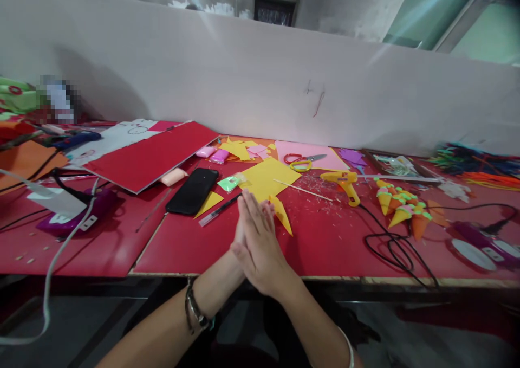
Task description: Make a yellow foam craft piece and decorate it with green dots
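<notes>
My right hand (262, 249) and my left hand (240, 230) are pressed palm to palm above the red table, fingers stretched forward. Most of the left hand is hidden behind the right. Whatever lies between the palms, if anything, cannot be seen. Just past the fingertips a yellow paper cone (283, 216) rests on the table. Beyond it are a yellow paper sheet (264, 175) and a small bag of light green clay (231, 182). A pen (217, 212) and a black phone (193, 191) lie to the left.
A yellow glue gun (343, 184) with a trailing black cord stands right, beside several small paper cones with green tops (404, 205). Scissors (303, 161) lie at the back. A red board (154, 156) and purple power strips (81, 211) occupy the left; a white partition (244, 81) stands behind.
</notes>
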The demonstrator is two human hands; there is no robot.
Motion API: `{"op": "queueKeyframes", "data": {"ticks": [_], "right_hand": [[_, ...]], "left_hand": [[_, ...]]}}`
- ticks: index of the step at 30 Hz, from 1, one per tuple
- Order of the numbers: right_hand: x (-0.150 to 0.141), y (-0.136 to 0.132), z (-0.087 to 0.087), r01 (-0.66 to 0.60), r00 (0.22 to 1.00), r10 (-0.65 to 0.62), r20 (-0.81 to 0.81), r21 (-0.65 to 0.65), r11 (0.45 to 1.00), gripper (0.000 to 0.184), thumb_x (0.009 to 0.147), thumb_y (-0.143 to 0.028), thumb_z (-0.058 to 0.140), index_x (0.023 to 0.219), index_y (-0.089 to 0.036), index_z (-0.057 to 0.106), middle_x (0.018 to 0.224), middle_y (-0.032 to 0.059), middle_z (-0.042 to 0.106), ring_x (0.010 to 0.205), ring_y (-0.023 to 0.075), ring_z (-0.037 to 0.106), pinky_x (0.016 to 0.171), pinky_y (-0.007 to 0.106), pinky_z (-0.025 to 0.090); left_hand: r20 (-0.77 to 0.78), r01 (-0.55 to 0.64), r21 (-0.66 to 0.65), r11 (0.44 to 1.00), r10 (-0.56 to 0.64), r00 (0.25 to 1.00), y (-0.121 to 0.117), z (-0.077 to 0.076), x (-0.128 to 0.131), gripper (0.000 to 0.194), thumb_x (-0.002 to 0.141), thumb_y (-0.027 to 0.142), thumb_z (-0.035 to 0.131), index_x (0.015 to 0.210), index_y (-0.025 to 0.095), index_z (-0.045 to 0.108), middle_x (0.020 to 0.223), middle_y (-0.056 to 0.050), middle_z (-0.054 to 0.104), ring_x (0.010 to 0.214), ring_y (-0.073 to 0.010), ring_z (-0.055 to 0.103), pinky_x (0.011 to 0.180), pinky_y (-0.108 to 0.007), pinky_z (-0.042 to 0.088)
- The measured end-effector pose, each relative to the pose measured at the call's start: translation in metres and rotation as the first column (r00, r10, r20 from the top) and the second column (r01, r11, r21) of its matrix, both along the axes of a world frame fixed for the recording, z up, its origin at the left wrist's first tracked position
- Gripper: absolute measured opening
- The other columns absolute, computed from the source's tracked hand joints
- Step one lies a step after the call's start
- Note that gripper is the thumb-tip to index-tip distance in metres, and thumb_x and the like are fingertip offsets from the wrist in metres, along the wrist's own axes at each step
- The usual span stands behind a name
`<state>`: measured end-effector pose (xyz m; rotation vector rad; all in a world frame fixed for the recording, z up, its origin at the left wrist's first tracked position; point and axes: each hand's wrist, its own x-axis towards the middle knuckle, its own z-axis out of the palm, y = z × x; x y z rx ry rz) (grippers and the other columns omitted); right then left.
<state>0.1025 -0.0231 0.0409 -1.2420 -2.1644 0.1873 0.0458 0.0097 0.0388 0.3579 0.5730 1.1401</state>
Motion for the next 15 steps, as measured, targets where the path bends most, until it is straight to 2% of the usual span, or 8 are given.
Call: {"op": "queueKeyframes", "data": {"ticks": [1, 2, 5, 6, 10, 12, 13, 15], "right_hand": [[0.004, 0.004, 0.0, 0.038, 0.999, -0.038, -0.024, 0.012, 0.999, 0.061, 0.087, -0.032, 0.027, 0.138, -0.013, 0.001, 0.146, 0.0072, 0.006, 0.133, 0.018, 0.001, 0.107, 0.045, 0.011], [0.008, 0.008, -0.001, 0.082, 0.996, -0.081, -0.042, 0.019, 0.996, 0.059, 0.087, -0.031, 0.026, 0.138, -0.015, 0.001, 0.146, 0.0069, 0.007, 0.133, 0.0175, 0.002, 0.107, 0.045, 0.011], [0.018, 0.013, -0.005, 0.153, 0.987, -0.152, -0.042, 0.01, 0.988, 0.055, 0.088, -0.029, 0.023, 0.138, -0.017, 0.001, 0.146, 0.0066, 0.008, 0.133, 0.0168, 0.003, 0.107, 0.046, 0.012], [0.018, 0.012, -0.006, 0.142, 0.989, -0.142, -0.025, -0.005, 0.99, 0.055, 0.089, -0.03, 0.024, 0.138, -0.017, 0.002, 0.146, 0.0068, 0.008, 0.133, 0.0168, 0.003, 0.107, 0.046, 0.012], [0.004, 0.001, -0.003, -0.004, 0.999, 0.007, 0.034, -0.077, 0.997, 0.058, 0.088, -0.032, 0.027, 0.138, -0.012, 0.005, 0.146, 0.0076, 0.004, 0.133, 0.017, 0.001, 0.108, 0.043, 0.012], [-0.001, -0.002, 0.0, -0.051, 0.998, 0.053, 0.024, -0.071, 0.996, 0.059, 0.087, -0.033, 0.028, 0.138, -0.012, 0.006, 0.146, 0.0072, 0.004, 0.133, 0.0172, 0.001, 0.108, 0.043, 0.012], [-0.001, -0.001, 0.0, -0.049, 0.999, 0.05, 0.009, -0.061, 0.997, 0.059, 0.087, -0.032, 0.028, 0.138, -0.012, 0.005, 0.146, 0.0071, 0.005, 0.133, 0.0171, 0.001, 0.108, 0.042, 0.012], [0.005, 0.005, 0.0, 0.01, 0.999, -0.011, -0.035, -0.035, 0.999, 0.057, 0.088, -0.031, 0.025, 0.138, -0.013, 0.004, 0.146, 0.0071, 0.006, 0.133, 0.0164, 0.001, 0.108, 0.043, 0.012]], "left_hand": [[0.04, -0.088, 0.013, 0.996, 0.088, 0.995, -0.004, -0.001, 0.004, 0.041, 0.087, 0.028, 0.025, 0.126, 0.035, 0.037, 0.122, 0.004, 0.051, 0.122, -0.0102, 0.036, 0.095, -0.022, 0.033], [0.055, -0.085, -0.006, 0.996, 0.086, 0.995, -0.008, 0.0, 0.007, 0.039, 0.087, 0.029, 0.028, 0.124, 0.034, 0.04, 0.12, 0.003, 0.053, 0.12, -0.0117, 0.039, 0.094, -0.024, 0.035], [0.044, 0.12, -0.155, 0.981, -0.115, 0.992, -0.006, 0.012, 0.005, 0.04, 0.084, 0.041, 0.035, 0.112, 0.019, 0.054, 0.105, -0.006, 0.061, 0.107, -0.0187, 0.052, 0.088, -0.028, 0.042], [0.025, 0.117, -0.183, 0.976, -0.115, 0.993, -0.002, 0.016, 0.001, 0.043, 0.082, 0.044, 0.036, 0.109, 0.017, 0.055, 0.102, -0.008, 0.062, 0.102, -0.0204, 0.055, 0.086, -0.03, 0.043], [-0.048, -0.09, -0.146, 0.985, 0.084, 0.995, 0.017, 0.021, -0.013, 0.042, 0.086, 0.039, 0.028, 0.107, 0.015, 0.055, 0.1, -0.007, 0.063, 0.105, -0.0173, 0.053, 0.09, -0.027, 0.04], [-0.043, -0.085, -0.109, 0.99, 0.081, 0.996, 0.017, 0.016, -0.011, 0.042, 0.089, 0.034, 0.024, 0.111, 0.014, 0.053, 0.104, -0.008, 0.061, 0.111, -0.0168, 0.049, 0.093, -0.025, 0.037], [-0.061, -0.082, -0.164, 0.983, 0.072, 0.996, 0.014, 0.013, -0.008, 0.041, 0.089, 0.032, 0.022, 0.11, 0.015, 0.054, 0.103, -0.008, 0.062, 0.111, -0.0168, 0.049, 0.092, -0.026, 0.037], [-0.011, -0.11, -0.108, 0.988, 0.109, 0.994, 0.004, 0.011, 0.0, 0.035, 0.089, 0.025, 0.027, 0.114, 0.024, 0.051, 0.112, -0.002, 0.058, 0.115, -0.0133, 0.045, 0.092, -0.023, 0.037]]}}
